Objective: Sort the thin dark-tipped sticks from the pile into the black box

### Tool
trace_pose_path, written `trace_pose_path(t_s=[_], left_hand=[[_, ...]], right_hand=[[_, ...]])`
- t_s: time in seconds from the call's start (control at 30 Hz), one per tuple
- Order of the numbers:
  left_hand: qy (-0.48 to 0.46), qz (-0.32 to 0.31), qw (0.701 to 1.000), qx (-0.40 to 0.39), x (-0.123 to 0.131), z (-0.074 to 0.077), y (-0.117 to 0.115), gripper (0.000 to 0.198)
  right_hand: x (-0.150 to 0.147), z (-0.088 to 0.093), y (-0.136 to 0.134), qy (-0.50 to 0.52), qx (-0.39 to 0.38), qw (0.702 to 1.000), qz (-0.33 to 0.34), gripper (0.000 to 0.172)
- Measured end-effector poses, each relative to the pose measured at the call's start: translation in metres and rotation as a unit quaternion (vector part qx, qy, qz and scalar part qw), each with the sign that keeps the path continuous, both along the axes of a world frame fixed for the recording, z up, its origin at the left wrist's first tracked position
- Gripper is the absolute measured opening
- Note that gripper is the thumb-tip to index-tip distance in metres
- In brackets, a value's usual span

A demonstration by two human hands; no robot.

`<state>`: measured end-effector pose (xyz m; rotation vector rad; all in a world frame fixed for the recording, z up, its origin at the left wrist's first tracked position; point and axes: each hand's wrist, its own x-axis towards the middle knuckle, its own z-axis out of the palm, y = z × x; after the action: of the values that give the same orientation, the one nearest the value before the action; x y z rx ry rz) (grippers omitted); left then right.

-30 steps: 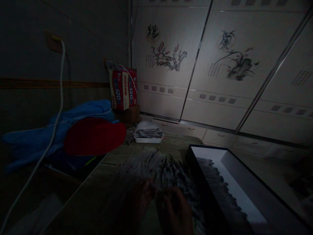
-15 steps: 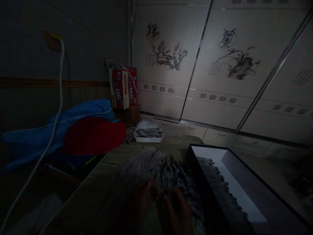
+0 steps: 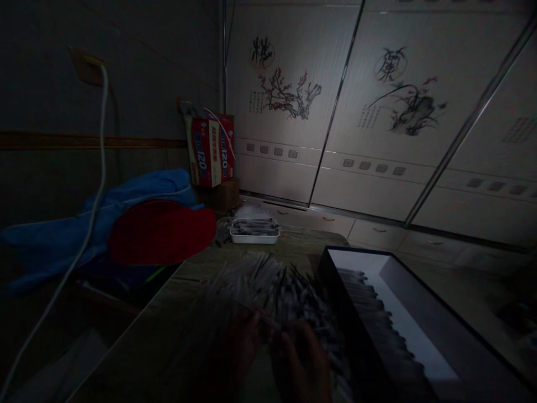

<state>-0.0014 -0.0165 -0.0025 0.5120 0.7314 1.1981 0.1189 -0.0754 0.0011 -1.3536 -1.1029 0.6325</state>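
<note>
In the dim light, my left hand (image 3: pixel 242 338) pinches one end of a thin pale stick (image 3: pixel 268 320), which looks like a pen. My right hand (image 3: pixel 304 355) is closed on its other end, fingers curled. The stick slants down from left to right between the two hands. Just beyond them lies a loose pile of clear, slender tubes (image 3: pixel 241 274). Dark-tipped, pen-like pieces (image 3: pixel 296 288) are heaped to the right of these. Shadow hides the lower parts of both hands.
A black-edged box with a white inside (image 3: pixel 390 268) stands at the right, holding a row of dark-ended sticks (image 3: pixel 369 308). At the table's (image 3: pixel 201 268) far end is a white tray (image 3: pixel 255 239) of similar sticks. A red round item (image 3: pixel 161 232) and blue cloth (image 3: pixel 138 190) lie left.
Hardly anything differs. Both hands keep their hold on the thin stick in nearly the same place, and the view has shifted very slightly.
</note>
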Motion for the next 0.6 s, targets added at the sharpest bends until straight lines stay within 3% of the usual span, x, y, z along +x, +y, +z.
trace_pose_path(t_s=[0.4,0.6], left_hand=[[0.034,0.024,0.998,-0.042,0.0031,-0.0027,0.0044,0.028],[0.049,0.013,0.998,-0.025,0.0024,-0.0017,0.0029,0.03]], right_hand=[[0.0026,-0.0071,0.0016,-0.013,-0.005,1.0,0.012,0.03],[0.0036,-0.0104,0.0012,-0.02,-0.004,1.0,0.014,0.032]])
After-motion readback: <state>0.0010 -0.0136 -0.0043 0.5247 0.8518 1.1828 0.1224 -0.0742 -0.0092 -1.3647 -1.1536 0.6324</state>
